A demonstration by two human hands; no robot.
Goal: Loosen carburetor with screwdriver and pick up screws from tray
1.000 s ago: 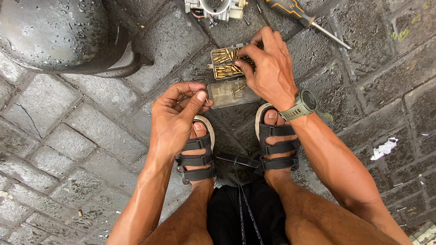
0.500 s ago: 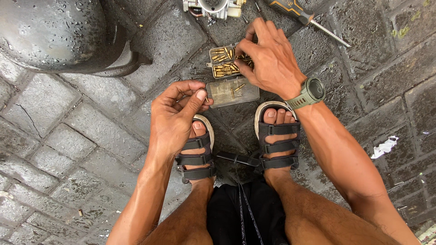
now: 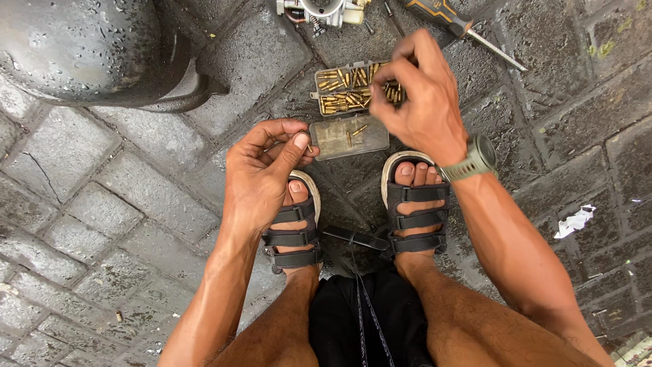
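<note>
Picking tiny parts out of a box, by the look of it. Left hand (image 3: 265, 170), middle left of the frame, curled up and pinching a small brass piece (image 3: 310, 147) between thumb and finger, just beside the clear tray (image 3: 339, 138). Right hand (image 3: 418, 102), upper middle, over the right end of the parts box (image 3: 343, 92), fingertips pressed together; cannot tell if anything is caught in them. Box and tray flat on the wet stone floor (image 3: 122, 204), just above the sandals (image 3: 293, 234).

Next move probably needs a slow, gentle pinch, so nothing small drops between the stones.

Brass piece very tiny. Seems to stand up and down in the frame, poking out by the thumb tip. Hard to tell which end is which.
</note>
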